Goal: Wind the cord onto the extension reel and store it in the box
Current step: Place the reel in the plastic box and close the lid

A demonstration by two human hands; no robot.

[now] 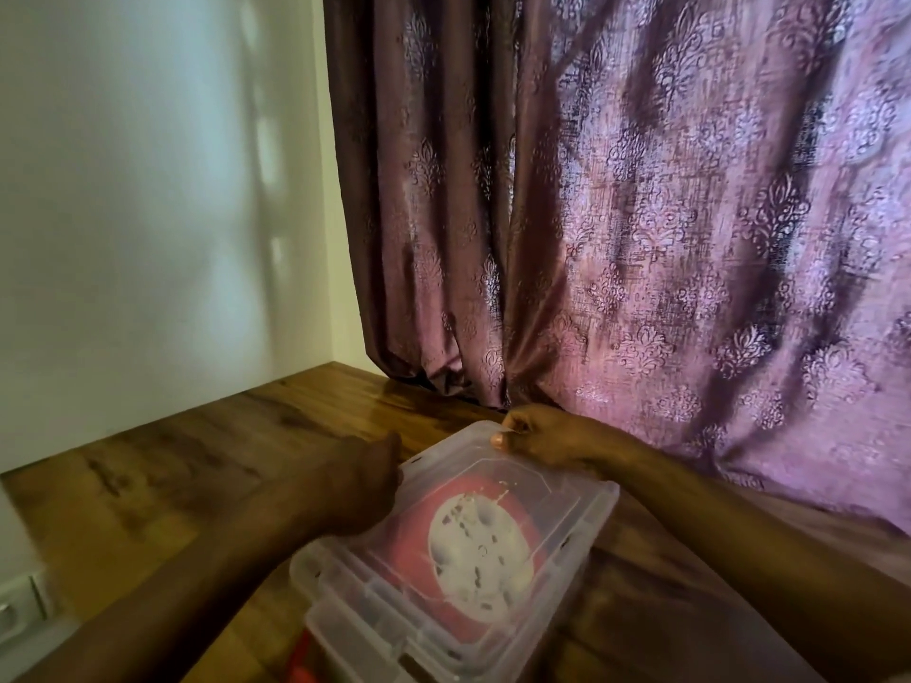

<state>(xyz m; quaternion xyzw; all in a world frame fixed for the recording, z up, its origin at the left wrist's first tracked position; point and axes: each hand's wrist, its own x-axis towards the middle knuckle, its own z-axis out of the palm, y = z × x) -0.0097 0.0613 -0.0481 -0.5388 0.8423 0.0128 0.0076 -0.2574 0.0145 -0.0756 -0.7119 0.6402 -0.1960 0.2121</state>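
Note:
A clear plastic box point(567, 579) stands on the wooden table, its translucent lid point(557, 490) lying on top. Through the lid I see the red extension reel point(438, 500) with its white socket face point(473, 549). My left hand point(365, 480) is against the lid's left edge, its fingers hidden behind the hand. My right hand point(537, 433) pinches the lid's far corner between thumb and fingers. No loose cord shows outside the box.
The wooden table point(187, 465) runs to a white wall on the left. A purple patterned curtain point(665, 214) hangs just behind the box and touches the table's back edge. A white wall socket point(19, 608) sits low at the left.

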